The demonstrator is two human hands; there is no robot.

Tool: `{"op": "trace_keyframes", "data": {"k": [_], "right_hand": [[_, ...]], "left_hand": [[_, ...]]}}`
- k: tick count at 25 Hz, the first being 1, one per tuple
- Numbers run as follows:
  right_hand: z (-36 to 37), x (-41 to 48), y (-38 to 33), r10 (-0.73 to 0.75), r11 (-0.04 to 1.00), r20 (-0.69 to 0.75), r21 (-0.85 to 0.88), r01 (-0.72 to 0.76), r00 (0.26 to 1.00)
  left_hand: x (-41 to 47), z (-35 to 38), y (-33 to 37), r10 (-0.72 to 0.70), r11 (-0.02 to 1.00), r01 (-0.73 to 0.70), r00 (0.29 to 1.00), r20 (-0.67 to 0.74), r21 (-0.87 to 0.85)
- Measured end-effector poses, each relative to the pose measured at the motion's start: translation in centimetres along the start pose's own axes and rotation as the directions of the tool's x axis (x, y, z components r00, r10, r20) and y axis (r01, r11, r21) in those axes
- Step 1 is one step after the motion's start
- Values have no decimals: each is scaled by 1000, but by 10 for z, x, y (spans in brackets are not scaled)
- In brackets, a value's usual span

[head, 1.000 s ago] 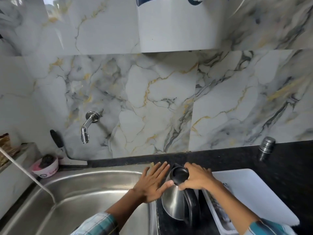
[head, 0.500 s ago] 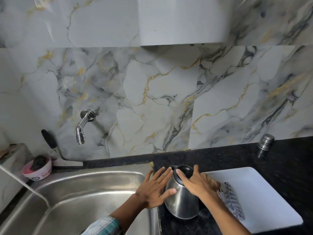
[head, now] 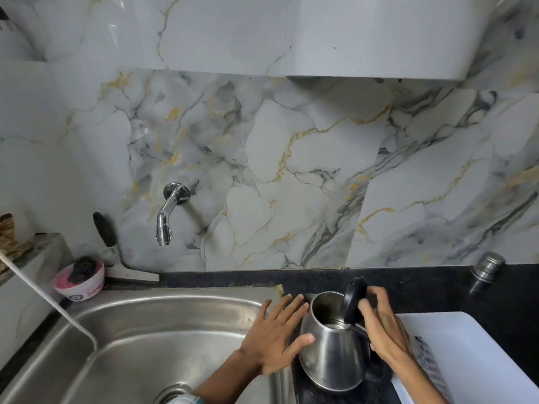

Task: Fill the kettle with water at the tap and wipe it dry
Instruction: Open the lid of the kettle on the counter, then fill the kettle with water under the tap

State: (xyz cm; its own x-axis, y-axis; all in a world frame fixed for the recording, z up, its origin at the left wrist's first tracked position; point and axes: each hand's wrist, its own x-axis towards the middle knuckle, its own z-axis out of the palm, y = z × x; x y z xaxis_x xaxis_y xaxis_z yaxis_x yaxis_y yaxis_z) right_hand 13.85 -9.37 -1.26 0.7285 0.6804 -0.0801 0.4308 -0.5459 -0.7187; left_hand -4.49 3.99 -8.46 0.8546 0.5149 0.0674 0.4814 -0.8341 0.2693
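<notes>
A steel kettle [head: 331, 357] stands on the black counter just right of the sink. Its black lid [head: 353, 301] is swung up, so the inside shows. My right hand [head: 385, 328] holds the lid up with its fingertips. My left hand [head: 275, 336] lies flat against the kettle's left side with fingers spread, the thumb on the steel. The chrome tap [head: 167, 214] sticks out of the marble wall above the sink's far left. A striped cloth [head: 428, 363] lies on the white board to the right, partly behind my right forearm.
The steel sink [head: 131, 339] fills the lower left, with a thin white hose [head: 46, 301] running into it. A pink tub [head: 80, 279] and a black-handled scraper [head: 106, 237] sit at its far corner. A white board [head: 472, 345] and a steel shaker [head: 487, 268] are on the right.
The kettle's lid was down before; my right hand has lifted it open. My left hand stayed against the kettle's side. The view has tilted down a little.
</notes>
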Motion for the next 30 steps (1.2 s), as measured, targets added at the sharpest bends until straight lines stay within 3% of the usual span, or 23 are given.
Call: {"op": "trace_keyframes", "data": {"k": [2,4,8,10,12,15,18,20,22,24,25,28,30], "right_hand": [[10,2,-17,-46,998,-33,51,47,998],[31,12,-39,-68,992,9,103,67,998],[99,27,-102,-141,973,131,200,113,981],[136,25,-136,-159,964,168,241,116,973],[172,22,-164,-163,959,202,260,107,966],[213,20,-195,-168,949,245,301,90,955],[238,22,-213,-193,942,277,321,98,941],[246,23,-221,-205,946,306,306,107,930],[251,26,-227,-217,951,321,283,125,922],[254,30,-230,-226,956,329,255,144,917],[255,33,-232,-229,957,327,250,149,917],[255,40,-234,-230,955,339,259,144,912],[253,45,-236,-234,952,350,274,140,907]], "left_hand": [[-5,-8,-39,-99,994,106,987,-130,42],[-13,-23,-91,-209,953,270,915,-346,139],[-37,-90,-173,-431,794,608,566,-703,3],[-38,-118,-191,-549,718,681,432,-716,-140],[-31,-132,-197,-661,655,719,394,-638,-234],[-18,-138,-202,-710,609,741,349,-612,-284],[-20,-142,-214,-656,691,659,400,-640,-298],[-28,-147,-224,-658,741,537,464,-593,-403],[-35,-157,-234,-664,732,400,599,-447,-551],[-41,-170,-242,-592,641,288,776,-220,-711],[-43,-176,-249,-544,579,276,832,-111,-768],[-46,-189,-263,-440,525,336,894,89,-782],[-42,-190,-267,-407,647,321,913,43,-691]]}}
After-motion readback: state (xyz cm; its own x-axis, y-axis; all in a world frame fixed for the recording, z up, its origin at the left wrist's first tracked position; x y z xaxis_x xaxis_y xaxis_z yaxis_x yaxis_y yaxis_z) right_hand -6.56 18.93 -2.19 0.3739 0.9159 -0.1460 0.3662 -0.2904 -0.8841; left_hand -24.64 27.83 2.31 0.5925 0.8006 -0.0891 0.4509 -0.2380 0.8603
